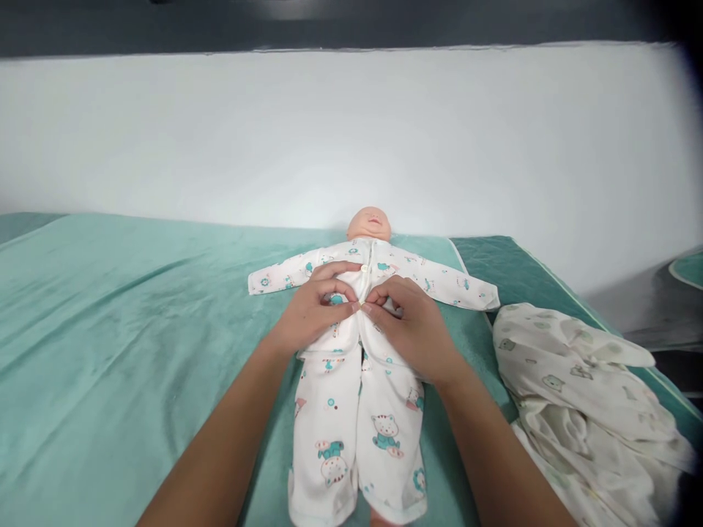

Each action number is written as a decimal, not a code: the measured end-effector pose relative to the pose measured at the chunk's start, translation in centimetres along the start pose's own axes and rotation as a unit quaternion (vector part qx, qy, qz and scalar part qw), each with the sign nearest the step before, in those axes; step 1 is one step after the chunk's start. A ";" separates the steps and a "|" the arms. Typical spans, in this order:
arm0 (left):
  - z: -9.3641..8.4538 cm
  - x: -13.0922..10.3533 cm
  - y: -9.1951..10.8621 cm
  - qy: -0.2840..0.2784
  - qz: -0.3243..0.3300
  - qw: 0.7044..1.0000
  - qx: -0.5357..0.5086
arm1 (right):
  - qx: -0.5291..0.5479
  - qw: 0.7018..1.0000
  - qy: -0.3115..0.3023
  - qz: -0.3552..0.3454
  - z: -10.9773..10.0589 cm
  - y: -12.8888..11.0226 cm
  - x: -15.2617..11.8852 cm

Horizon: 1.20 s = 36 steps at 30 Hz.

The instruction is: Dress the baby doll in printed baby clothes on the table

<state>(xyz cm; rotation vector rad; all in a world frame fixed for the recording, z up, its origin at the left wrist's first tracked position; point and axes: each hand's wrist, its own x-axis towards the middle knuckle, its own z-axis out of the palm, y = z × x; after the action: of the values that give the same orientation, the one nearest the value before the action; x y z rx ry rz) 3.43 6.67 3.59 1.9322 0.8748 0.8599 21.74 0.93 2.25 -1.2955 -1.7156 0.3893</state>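
Observation:
A baby doll lies on its back, dressed in a white printed jacket and matching trousers. Its sleeves stretch out to both sides. At the middle of the jacket's front, my left hand pinches the edge by a small button, thumb and index finger together, other fingers resting on the cloth. My right hand pinches the opposite edge at the same spot. The fingertips of both hands meet there and partly hide the button. Higher up the front a white button shows.
A green blanket lies under the doll, over a darker green quilted mattress. To the right sits a heap of pale printed baby cloth. A white wall rises behind the doll's head.

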 end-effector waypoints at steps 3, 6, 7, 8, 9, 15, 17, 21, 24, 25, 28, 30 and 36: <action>0.1 0.1 -0.1 0.003 -0.003 1.000 -0.003 | -0.024 1.000 0.012 -0.009 0.2 0.0 -0.1; 0.2 0.1 -0.2 0.010 -0.004 1.000 0.000 | -0.063 0.997 0.024 -0.022 0.5 -0.2 -0.3; 0.2 0.1 -0.2 0.012 -0.004 1.000 0.003 | -0.080 0.996 0.028 -0.025 0.6 -0.3 -0.4; 0.2 0.1 -0.2 0.012 -0.005 1.000 0.005 | -0.097 0.994 0.032 -0.027 0.7 -0.4 -0.4; 0.2 0.1 -0.2 0.012 -0.005 1.000 0.008 | -0.114 0.992 0.036 -0.027 0.8 -0.5 -0.5; 0.1 0.1 0.0 0.009 -0.013 1.000 0.008 | -0.099 0.994 0.046 -0.030 0.9 -0.5 -0.5; 0.1 0.1 0.1 0.004 -0.014 1.000 0.005 | -0.052 0.998 0.046 -0.013 0.7 -0.4 -0.3; 0.0 0.1 0.0 0.003 -0.008 1.000 0.001 | 0.008 0.998 0.048 0.026 0.5 -0.3 -0.2; -0.2 0.1 -0.2 -0.006 0.004 1.000 0.001 | 0.019 0.998 0.048 0.035 0.5 -0.4 -0.1; -0.3 0.2 -0.2 -0.010 0.011 1.000 0.000 | 0.019 0.998 0.049 0.038 0.5 -0.5 -0.1; -0.4 0.2 -0.3 -0.018 0.029 0.999 0.006 | 0.010 0.998 0.055 0.043 0.7 -0.6 -0.1; -0.4 0.1 -0.2 -0.016 0.027 0.999 0.013 | 0.010 0.998 0.054 0.042 0.7 -0.6 -0.1; 0.0 0.0 0.0 -0.018 0.028 0.999 0.041 | 0.049 0.997 0.035 0.045 0.4 -0.4 -0.1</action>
<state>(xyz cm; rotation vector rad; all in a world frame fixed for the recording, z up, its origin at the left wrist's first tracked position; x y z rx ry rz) 3.41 6.65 3.56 2.0455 0.8497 0.8303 21.21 0.76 2.27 -1.3033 -1.5649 0.4692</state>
